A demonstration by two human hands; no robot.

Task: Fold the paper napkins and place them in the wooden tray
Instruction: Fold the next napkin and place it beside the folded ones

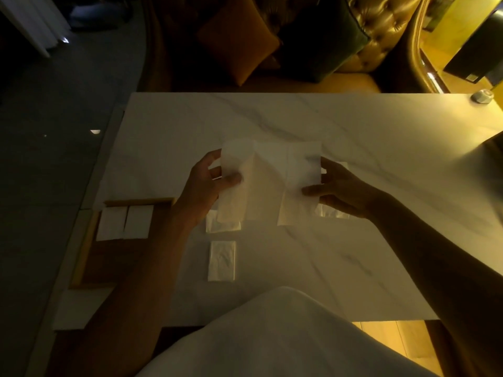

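1. The left hand and right hand each pinch a side of an unfolded white paper napkin, held above the white marble table.
2. Two folded white napkins lie in the wooden tray at the table's left.

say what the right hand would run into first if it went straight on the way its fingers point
The right hand points left along the napkin it pinches, so beyond that sheet bunching up, the left hand probably comes first; depth is unclear.

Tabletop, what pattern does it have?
The tabletop is pale marble with thin grey veins; head view shows it.
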